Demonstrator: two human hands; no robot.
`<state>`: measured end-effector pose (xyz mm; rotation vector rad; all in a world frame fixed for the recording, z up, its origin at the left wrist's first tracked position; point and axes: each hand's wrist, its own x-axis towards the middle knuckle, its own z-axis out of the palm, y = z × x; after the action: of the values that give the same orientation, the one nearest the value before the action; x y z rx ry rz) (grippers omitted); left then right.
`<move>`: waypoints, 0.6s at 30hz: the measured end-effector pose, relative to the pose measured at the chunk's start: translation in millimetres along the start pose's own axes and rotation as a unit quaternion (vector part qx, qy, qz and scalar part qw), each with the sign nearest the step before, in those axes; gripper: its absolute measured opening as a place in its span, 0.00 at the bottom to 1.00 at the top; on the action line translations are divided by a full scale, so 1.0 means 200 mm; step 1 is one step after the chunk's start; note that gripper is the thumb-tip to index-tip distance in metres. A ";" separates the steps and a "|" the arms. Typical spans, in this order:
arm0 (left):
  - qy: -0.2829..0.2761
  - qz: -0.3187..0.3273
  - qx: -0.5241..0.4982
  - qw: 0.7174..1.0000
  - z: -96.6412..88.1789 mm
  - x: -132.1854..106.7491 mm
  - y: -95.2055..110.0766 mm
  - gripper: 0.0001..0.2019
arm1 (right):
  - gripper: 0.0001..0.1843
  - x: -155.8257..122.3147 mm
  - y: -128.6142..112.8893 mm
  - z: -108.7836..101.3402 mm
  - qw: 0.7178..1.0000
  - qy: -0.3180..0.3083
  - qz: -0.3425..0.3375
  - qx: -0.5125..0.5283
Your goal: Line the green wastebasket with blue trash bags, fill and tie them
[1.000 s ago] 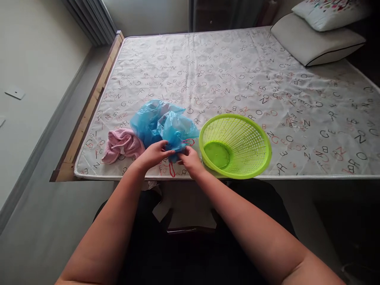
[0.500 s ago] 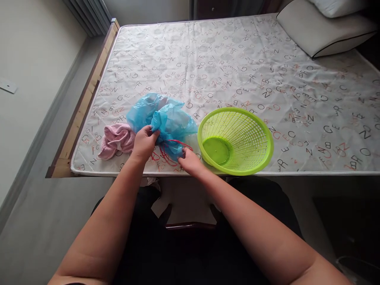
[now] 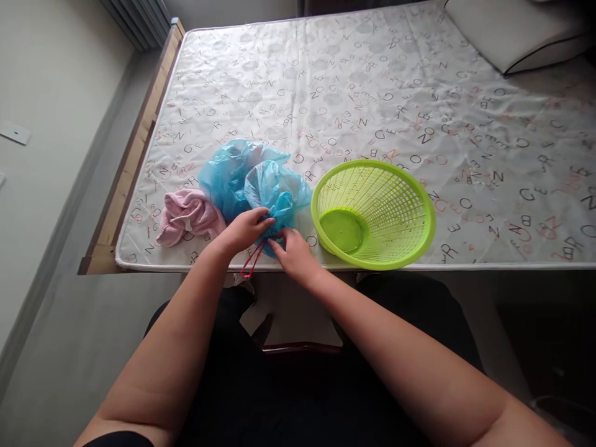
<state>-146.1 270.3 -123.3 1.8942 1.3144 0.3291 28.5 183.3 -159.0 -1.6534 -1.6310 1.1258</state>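
A crumpled blue plastic bag (image 3: 254, 183) with a red drawstring (image 3: 250, 263) lies near the front edge of the mattress (image 3: 354, 93). My left hand (image 3: 244, 231) is closed on the bag's gathered neck. My right hand (image 3: 293, 251) pinches the same neck from the right side, fingers together. The red string hangs in a loop below my hands over the mattress edge. A pink cloth (image 3: 186, 216) lies bunched just left of the bag. A lime-green plastic basket (image 3: 377, 214) sits tilted on its side to the right of my right hand.
The mattress cover is white with printed letters. A wooden bed frame edge (image 3: 125, 180) runs along the left, with grey floor and a wall beyond. A grey pillow (image 3: 516, 31) lies at the far right corner. A chair edge shows between my arms.
My left hand moved from the bag's upper left down to its neck, close to my right hand. The red string now hangs in a narrow loop below. The view shifted slightly.
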 end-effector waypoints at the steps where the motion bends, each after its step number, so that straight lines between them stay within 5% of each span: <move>1: -0.029 0.004 -0.027 0.999 0.00 0.00 0.01 0.18 | 0.10 0.00 0.00 0.00 0.999 -0.016 0.009 0.030; 4: -0.106 0.000 -0.073 0.992 -0.01 -0.02 0.01 0.27 | 0.07 0.01 -0.01 -0.01 0.992 -0.052 0.036 0.105; 6: -0.108 -0.004 -0.078 0.991 -0.02 -0.03 0.00 0.33 | 0.05 0.02 -0.02 -0.02 0.990 -0.061 0.050 0.117; 18: 0.154 -0.074 0.007 0.985 -0.08 0.00 -0.05 0.23 | 0.10 0.05 -0.03 -0.06 0.991 -0.031 0.071 0.108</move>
<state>-162.5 278.3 -120.0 1.7948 1.6555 0.5532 34.4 196.0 -149.1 -1.6270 -1.3896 1.3844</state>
